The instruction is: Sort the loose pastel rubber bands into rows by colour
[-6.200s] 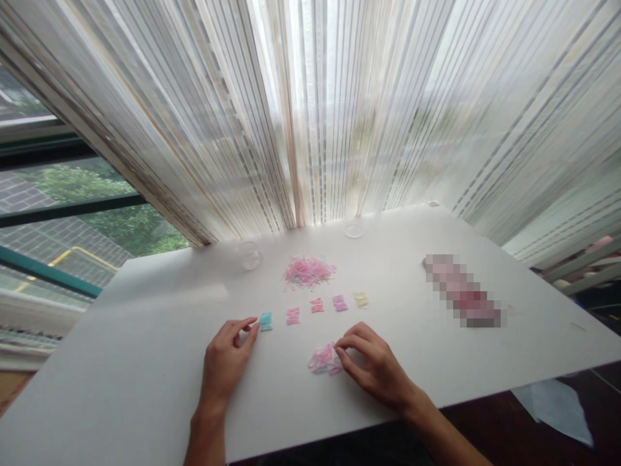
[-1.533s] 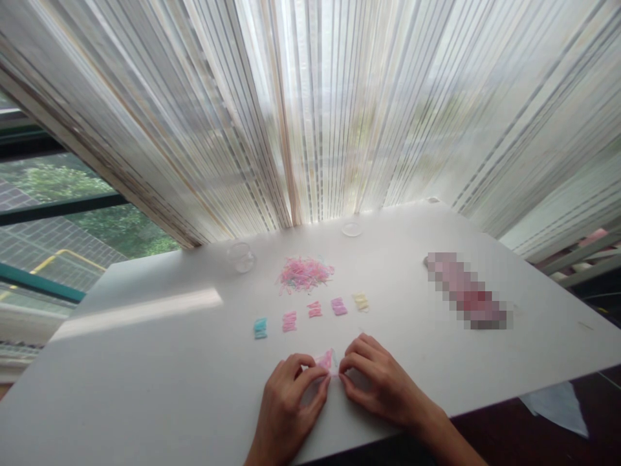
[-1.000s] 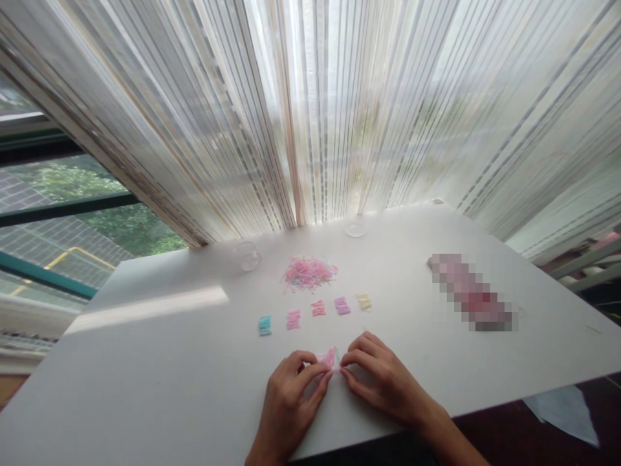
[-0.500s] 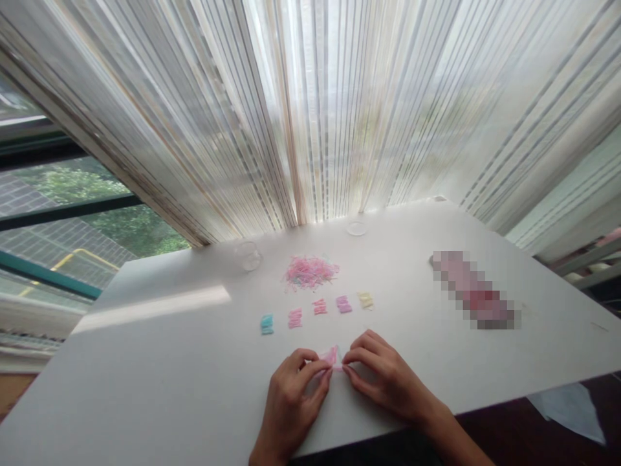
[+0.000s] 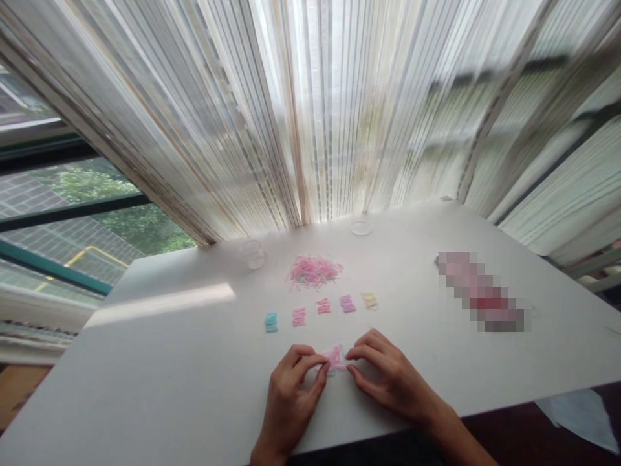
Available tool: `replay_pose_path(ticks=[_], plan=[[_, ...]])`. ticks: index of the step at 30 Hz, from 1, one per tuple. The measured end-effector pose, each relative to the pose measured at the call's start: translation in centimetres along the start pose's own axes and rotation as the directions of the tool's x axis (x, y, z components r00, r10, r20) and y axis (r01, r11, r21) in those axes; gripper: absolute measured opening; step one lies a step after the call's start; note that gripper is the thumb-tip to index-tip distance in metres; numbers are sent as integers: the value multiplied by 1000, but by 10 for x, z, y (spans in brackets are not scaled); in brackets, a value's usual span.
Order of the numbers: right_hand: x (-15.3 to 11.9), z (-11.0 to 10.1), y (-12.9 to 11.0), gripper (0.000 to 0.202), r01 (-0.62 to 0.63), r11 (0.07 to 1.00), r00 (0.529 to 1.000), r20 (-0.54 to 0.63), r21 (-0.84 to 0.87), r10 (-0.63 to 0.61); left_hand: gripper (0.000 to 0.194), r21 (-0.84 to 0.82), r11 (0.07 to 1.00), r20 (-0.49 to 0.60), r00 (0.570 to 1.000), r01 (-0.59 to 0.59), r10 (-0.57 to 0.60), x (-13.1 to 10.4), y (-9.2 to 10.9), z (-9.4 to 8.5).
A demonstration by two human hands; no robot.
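Head view. Hidden or unclear: the left hand (image 5: 295, 395) has its finger and thumb tips close together at the left edge of the small pile (image 5: 336, 356), and I cannot tell whether a band is caught between them. That pile, of pink and pale bands, lies on the near side of the main heap (image 5: 315, 270), partly covered by the left fingers. The right hand (image 5: 388, 375) has thumb and forefinger parted, just beside the pile's right edge. Both forearms are cut off. Well to the main heap's right lies a long pinkish object (image 5: 480, 292), blurred into blocks and unidentifiable. A clear container (image 5: 254, 254), left of the heap, shows faintly against the white tabletop (image 5: 184, 382).

Count: two hands; one small pile; one main heap, its strands too tangled to number; five bundles in a slanting row on the heap's near side, left to right blue (image 5: 271, 322), pink (image 5: 299, 316), coral (image 5: 323, 305), purple (image 5: 347, 303) and yellow (image 5: 370, 299); one clear container; one clear disc (image 5: 361, 228), beyond the heap to its right.
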State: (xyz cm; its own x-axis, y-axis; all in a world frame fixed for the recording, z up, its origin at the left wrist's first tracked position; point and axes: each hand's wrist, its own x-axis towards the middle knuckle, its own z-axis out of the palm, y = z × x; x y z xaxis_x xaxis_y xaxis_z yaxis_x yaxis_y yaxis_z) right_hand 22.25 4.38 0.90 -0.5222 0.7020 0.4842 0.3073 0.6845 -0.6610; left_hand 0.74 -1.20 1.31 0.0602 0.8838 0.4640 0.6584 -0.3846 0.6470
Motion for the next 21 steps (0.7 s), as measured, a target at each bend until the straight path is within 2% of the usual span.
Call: replay_pose_path(ticks=[5, 9, 21], plan=[[1, -2, -1, 14, -20, 1000, 999, 26, 15, 19, 8, 85, 992, -132, 988, 88, -76, 15, -14, -28], [2, -2, -2, 14, -34, 999, 999, 35, 13, 34, 9, 92, 990, -122, 988, 107, -96, 27, -28, -43], [0, -1, 0, 13, -47, 999, 997, 56, 12, 46, 7, -31, 991, -85, 987, 132, -134, 26, -30, -35]])
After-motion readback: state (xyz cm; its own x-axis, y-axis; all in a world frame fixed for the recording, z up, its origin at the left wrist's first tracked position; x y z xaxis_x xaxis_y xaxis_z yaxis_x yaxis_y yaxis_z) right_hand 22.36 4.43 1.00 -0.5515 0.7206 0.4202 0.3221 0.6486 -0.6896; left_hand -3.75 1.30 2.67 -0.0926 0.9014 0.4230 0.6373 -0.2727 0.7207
